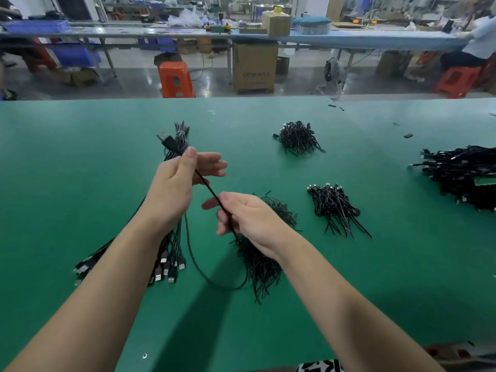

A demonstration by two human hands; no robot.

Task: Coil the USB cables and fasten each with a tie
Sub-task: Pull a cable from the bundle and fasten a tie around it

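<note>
My left hand (pixel 177 183) pinches a black USB cable (pixel 212 193) just below its plug (pixel 167 139), thumb on top, the other fingers spread out. From there the cable runs taut down to my right hand (pixel 249 218), whose fingers curl round it. Below, it hangs in a loop (pixel 214 280) on the green table (pixel 107 157). A bundle of loose USB cables (pixel 169 261) lies under my left wrist, plugs toward me. A heap of black ties (pixel 264 261) sits under my right wrist.
Small piles of black ties or short cables lie at the back middle (pixel 298 138) and to the right (pixel 335 208). A big pile of cables (pixel 461 175) fills the right edge. Beyond the table's far edge stand orange stools (pixel 175 79) and cardboard boxes (pixel 254 67).
</note>
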